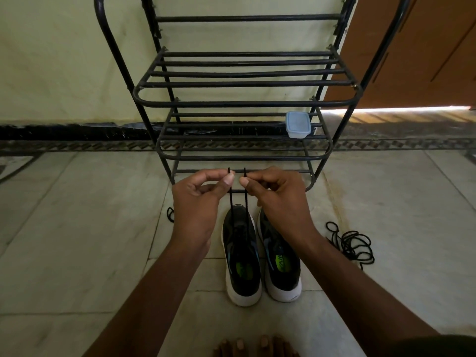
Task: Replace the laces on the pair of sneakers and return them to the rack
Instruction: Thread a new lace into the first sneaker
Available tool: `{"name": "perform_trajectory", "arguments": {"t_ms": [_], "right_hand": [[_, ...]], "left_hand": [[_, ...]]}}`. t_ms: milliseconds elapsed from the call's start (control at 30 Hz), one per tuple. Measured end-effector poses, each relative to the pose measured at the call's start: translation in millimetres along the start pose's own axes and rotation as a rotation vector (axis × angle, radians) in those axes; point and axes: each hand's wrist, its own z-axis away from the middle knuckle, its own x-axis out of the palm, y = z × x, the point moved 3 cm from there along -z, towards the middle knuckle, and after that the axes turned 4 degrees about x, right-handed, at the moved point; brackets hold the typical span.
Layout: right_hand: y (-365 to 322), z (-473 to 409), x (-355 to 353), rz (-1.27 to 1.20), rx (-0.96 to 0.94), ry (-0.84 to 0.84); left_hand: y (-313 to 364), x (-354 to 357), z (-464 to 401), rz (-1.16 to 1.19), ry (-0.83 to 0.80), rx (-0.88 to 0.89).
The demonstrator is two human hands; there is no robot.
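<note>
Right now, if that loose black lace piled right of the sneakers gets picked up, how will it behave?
The loose lace lies in tangled loops, so it is probably floppy and may snag. It looks thin, so likely light and unlikely to roll.

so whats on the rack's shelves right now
Only a lidded plastic container sits on the rack, at the right end of a lower shelf. The other visible shelves hold nothing; the lowest is partly hidden by the hands.

— What sits near the wall?
— A small clear plastic container (298,124) with a pale blue lid.
— And beyond?
— A brown wooden door (422,47), right of a pale green wall (64,60), over marble floor tiles (77,228).
</note>
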Motion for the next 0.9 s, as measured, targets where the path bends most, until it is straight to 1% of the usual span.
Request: {"name": "perform_trajectory", "arguments": {"t_ms": [333,700,900], "right_hand": [[-1.6,1.6,-5.6,0.019,-0.018,0.004],[-4.0,4.1,-5.1,0.012,-0.019,0.025],[-3.8,4.7,-4.6,0.011,-0.015,0.018]], "left_hand": [[0.5,-0.3,5.3,-0.003,-0.002,-0.007],[3.9,-0.5,7.1,-0.035,-0.059,0.008],[0.9,-1.5,5.0,-0.052,-0.029,-0.011]]}}
